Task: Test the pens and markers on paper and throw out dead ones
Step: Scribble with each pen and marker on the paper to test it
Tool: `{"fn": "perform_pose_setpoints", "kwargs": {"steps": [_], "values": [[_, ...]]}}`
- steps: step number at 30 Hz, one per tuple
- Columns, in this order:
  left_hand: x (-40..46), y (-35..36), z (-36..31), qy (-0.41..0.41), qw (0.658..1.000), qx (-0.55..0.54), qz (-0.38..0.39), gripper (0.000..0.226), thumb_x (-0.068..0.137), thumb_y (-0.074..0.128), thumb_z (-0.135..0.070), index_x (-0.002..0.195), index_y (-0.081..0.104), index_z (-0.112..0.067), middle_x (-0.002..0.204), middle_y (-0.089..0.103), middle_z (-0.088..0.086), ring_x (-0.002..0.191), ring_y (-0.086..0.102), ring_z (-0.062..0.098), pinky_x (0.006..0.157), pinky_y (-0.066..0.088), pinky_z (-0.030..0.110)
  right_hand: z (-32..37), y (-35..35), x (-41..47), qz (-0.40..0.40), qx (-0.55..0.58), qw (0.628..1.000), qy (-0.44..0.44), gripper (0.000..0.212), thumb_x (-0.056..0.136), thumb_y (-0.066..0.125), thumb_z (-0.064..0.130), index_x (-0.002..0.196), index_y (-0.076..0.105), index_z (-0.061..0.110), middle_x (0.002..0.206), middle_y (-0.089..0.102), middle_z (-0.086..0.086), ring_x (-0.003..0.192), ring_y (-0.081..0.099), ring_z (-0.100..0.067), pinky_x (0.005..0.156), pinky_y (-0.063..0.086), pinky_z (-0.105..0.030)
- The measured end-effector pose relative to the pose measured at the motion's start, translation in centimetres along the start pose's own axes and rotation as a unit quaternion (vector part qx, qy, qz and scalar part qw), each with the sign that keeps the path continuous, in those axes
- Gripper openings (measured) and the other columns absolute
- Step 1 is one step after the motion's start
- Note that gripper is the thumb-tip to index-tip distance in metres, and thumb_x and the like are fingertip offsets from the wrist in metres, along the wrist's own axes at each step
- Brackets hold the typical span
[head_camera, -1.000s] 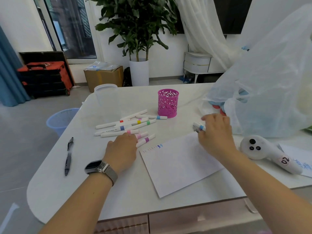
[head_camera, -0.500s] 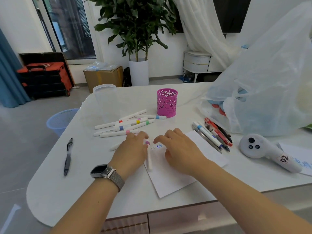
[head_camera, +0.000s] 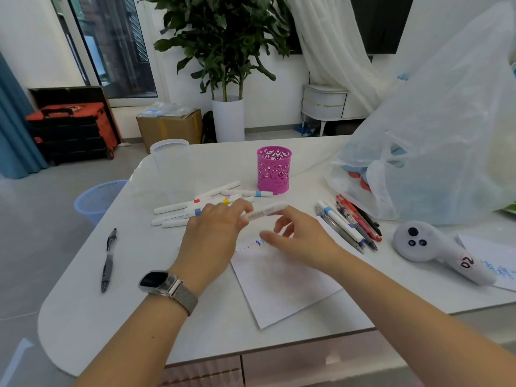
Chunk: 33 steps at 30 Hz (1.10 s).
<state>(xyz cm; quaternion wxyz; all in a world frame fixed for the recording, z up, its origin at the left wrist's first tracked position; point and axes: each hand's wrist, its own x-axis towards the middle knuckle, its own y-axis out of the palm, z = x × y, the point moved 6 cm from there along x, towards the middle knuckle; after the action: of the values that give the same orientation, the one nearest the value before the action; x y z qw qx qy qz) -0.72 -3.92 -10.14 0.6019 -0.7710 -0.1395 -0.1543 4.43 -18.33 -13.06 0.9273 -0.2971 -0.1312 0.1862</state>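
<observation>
My left hand (head_camera: 212, 236) pinches one end of a white marker (head_camera: 265, 211), held lifted and blurred above the table. My right hand (head_camera: 296, 238) hovers just below the marker's other end with fingers spread, not clearly gripping it. Under both hands lies a white sheet of paper (head_camera: 282, 286) with small coloured test scribbles (head_camera: 258, 243) near its top edge. Several white markers with coloured bands (head_camera: 195, 205) lie behind my left hand. A row of pens (head_camera: 349, 222) lies to the right of the paper.
A pink perforated pen cup (head_camera: 273, 170) stands behind the markers, a clear plastic cup (head_camera: 170, 155) further left. A dark pen (head_camera: 108, 261) lies alone at the left. A blue waste basket (head_camera: 96, 198) sits on the floor. At the right are a big plastic bag (head_camera: 446, 141) and a white controller (head_camera: 430, 247).
My right hand left the pens at the right and came to the middle. My left hand picked a white marker off the table and raised it over the paper.
</observation>
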Motion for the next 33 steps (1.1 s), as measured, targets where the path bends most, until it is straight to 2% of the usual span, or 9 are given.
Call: {"fn": "perform_pose_setpoints", "kwargs": {"steps": [3, 7, 11, 15, 25, 27, 29, 31, 33], "values": [[-0.2, -0.8, -1.1, 0.022, 0.993, -0.109, 0.028, 0.019, 0.099, 0.033, -0.035, 0.114, 0.045, -0.038, 0.082, 0.050, -0.005, 0.081, 0.047, 0.016, 0.069, 0.043, 0.035, 1.1, -0.1, -0.2, 0.012, 0.257, 0.965, 0.053, 0.015, 0.089, 0.065, 0.030, 0.099, 0.065, 0.020, 0.075, 0.060, 0.001, 0.060, 0.054, -0.011, 0.060, 0.047, -0.027], [-0.5, -0.1, -2.2, -0.001, 0.983, -0.162, 0.088, 0.015, 0.099, 0.037, -0.032, 0.101, 0.047, -0.021, 0.077, 0.047, -0.006, 0.072, 0.045, 0.016, 0.060, 0.032, 0.027, 1.7, -1.2, -0.5, -0.052, 0.423, 0.900, 0.095, 0.022, 0.089, 0.066, 0.027, 0.081, 0.059, 0.007, 0.057, 0.052, 0.001, 0.045, 0.043, -0.010, 0.045, 0.039, -0.022], [-1.5, 0.1, -3.5, 0.021, 0.987, -0.069, 0.144, 0.028, 0.099, 0.028, -0.040, 0.096, 0.046, -0.018, 0.083, 0.052, -0.002, 0.075, 0.050, 0.020, 0.067, 0.040, 0.031, 1.6, -0.6, -1.2, 0.003, 0.361, 0.922, 0.137, 0.032, 0.091, 0.062, 0.029, 0.065, 0.051, 0.014, 0.049, 0.048, 0.000, 0.039, 0.031, -0.010, 0.038, 0.023, -0.018], [-2.6, -0.3, -3.9, 0.049, 0.979, 0.084, 0.179, 0.026, 0.098, 0.018, -0.048, 0.089, 0.030, -0.027, 0.073, 0.044, -0.008, 0.068, 0.047, 0.017, 0.067, 0.043, 0.031, 2.7, -0.9, -1.4, 0.094, 0.301, 0.940, 0.129, 0.032, 0.092, 0.055, 0.015, 0.061, 0.049, 0.012, 0.045, 0.051, -0.004, 0.036, 0.036, -0.010, 0.036, 0.024, -0.018], [-2.4, 0.1, -3.1, 0.038, 0.978, 0.047, 0.198, 0.027, 0.098, 0.021, -0.046, 0.085, 0.032, -0.026, 0.081, 0.049, -0.006, 0.072, 0.048, 0.017, 0.068, 0.041, 0.032, 3.1, 0.0, -0.6, 0.113, 0.305, 0.939, 0.109, 0.036, 0.092, 0.054, 0.011, 0.056, 0.051, 0.009, 0.042, 0.050, -0.005, 0.034, 0.037, -0.011, 0.034, 0.025, -0.016], [-2.7, -0.5, -1.8, 0.024, 0.982, 0.039, 0.182, 0.021, 0.101, 0.025, -0.040, 0.092, 0.040, -0.027, 0.091, 0.051, -0.004, 0.083, 0.052, 0.019, 0.073, 0.043, 0.033, 2.5, -1.0, -0.1, 0.077, 0.330, 0.934, 0.112, 0.040, 0.094, 0.049, 0.010, 0.055, 0.053, 0.008, 0.039, 0.047, -0.002, 0.031, 0.034, -0.008, 0.031, 0.022, -0.014], [-3.4, -1.4, 1.8, -0.033, 0.980, 0.050, 0.189, 0.022, 0.102, 0.026, -0.032, 0.090, 0.045, -0.030, 0.092, 0.051, -0.006, 0.092, 0.052, 0.021, 0.082, 0.045, 0.035, 0.4, -4.6, 0.3, -0.028, 0.395, 0.910, 0.126, 0.042, 0.094, 0.044, 0.011, 0.054, 0.053, 0.009, 0.035, 0.041, 0.003, 0.028, 0.029, -0.005, 0.027, 0.018, -0.013], [-4.6, -2.7, 6.1, -0.108, 0.976, 0.012, 0.189, 0.033, 0.099, 0.024, -0.038, 0.074, 0.040, -0.024, 0.076, 0.050, -0.004, 0.082, 0.052, 0.024, 0.085, 0.044, 0.039, -1.9, -8.0, -0.3, -0.109, 0.409, 0.897, 0.127, 0.034, 0.094, 0.046, 0.012, 0.060, 0.050, 0.008, 0.037, 0.042, 0.001, 0.029, 0.033, -0.006, 0.028, 0.022, -0.012], [-5.2, -3.3, 7.6, -0.132, 0.977, -0.018, 0.169, 0.040, 0.095, 0.023, -0.046, 0.071, 0.040, -0.019, 0.070, 0.051, -0.002, 0.075, 0.053, 0.022, 0.082, 0.041, 0.039, -3.2, -8.2, -1.1, -0.117, 0.403, 0.898, 0.133, 0.030, 0.095, 0.053, 0.015, 0.066, 0.057, 0.008, 0.045, 0.053, -0.004, 0.035, 0.046, -0.009, 0.034, 0.037, -0.015]]}}
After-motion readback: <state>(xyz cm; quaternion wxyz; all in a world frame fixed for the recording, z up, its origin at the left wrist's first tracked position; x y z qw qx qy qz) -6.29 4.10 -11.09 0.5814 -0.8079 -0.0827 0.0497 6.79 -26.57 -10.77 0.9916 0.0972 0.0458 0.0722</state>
